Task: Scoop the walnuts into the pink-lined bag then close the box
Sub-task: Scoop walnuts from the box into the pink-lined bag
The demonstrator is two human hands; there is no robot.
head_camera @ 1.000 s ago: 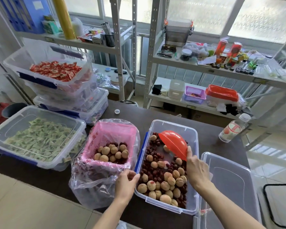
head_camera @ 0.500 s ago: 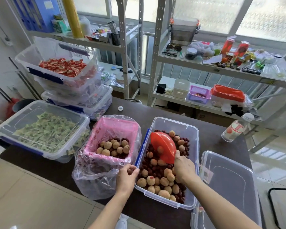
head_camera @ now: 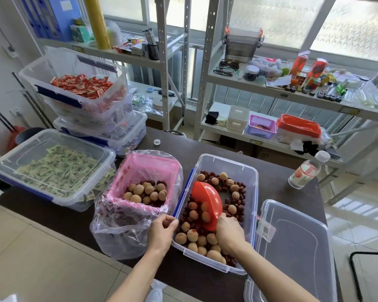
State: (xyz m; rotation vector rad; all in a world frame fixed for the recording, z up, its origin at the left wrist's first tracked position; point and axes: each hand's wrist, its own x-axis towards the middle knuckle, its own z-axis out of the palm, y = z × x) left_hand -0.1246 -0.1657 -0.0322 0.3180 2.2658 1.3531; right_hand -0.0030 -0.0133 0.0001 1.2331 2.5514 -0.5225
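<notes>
- The pink-lined bag [head_camera: 144,182] sits left of the box [head_camera: 218,212], already holding some walnuts; the left hand [head_camera: 162,232] pinches its near plastic edge, as it did a second ago.
- The right hand [head_camera: 229,234] grips the red scoop [head_camera: 207,203], which has dropped from the far end into the walnuts [head_camera: 196,236] and been dragged nearer: another load is probably being gathered.
- The scoop's handle is hidden in the fist; its fill is hard to judge.
- The lid [head_camera: 292,251] lies right, partly cut off.

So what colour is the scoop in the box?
Bright red-orange. The scoop shows best in the head view, held by the right hand.
</notes>
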